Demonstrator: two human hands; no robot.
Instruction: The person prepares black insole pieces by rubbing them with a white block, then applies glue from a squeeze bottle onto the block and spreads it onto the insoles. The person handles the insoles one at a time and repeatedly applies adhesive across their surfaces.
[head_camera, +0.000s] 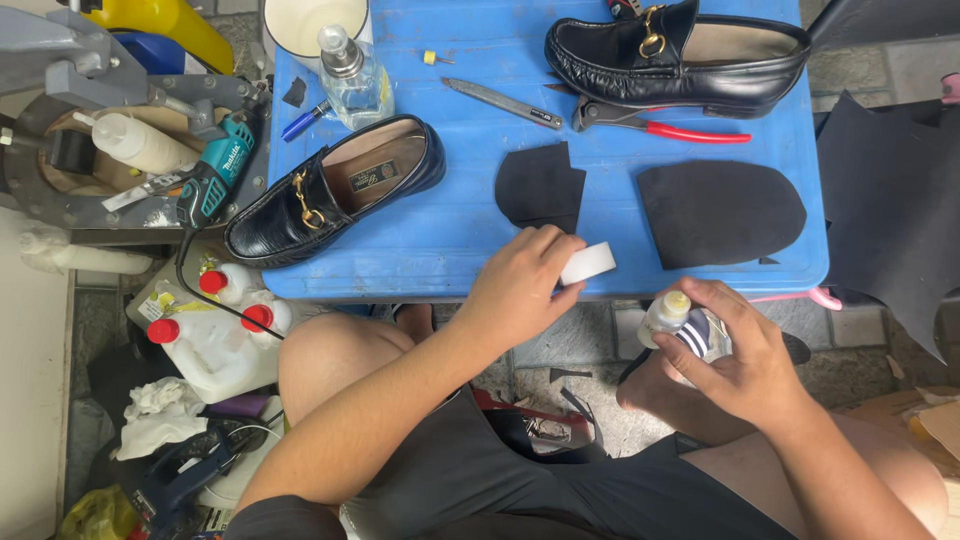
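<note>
Hands working at the near edge of a blue table (440, 240). Left hand (515, 290) pinching a small white cap (588, 263) between thumb and fingers, holding it just over the table edge. Right hand (745, 355) wrapping around a small clear bottle (672, 318), fingers pressed shut on its body, yellowish tip sticking out toward the cap. Bottle sitting lower and to the right of the cap, near it but not touching. Lying on the table just behind the cap, a small black rubber piece (542, 185). Resting beside that, a bigger black sole piece (720, 212). Sitting to the left, one black shoe (335, 190) with a gold buckle. Standing at the far right corner, another black shoe (680, 55), with red-handled pliers (660, 125) in front of it.
</note>
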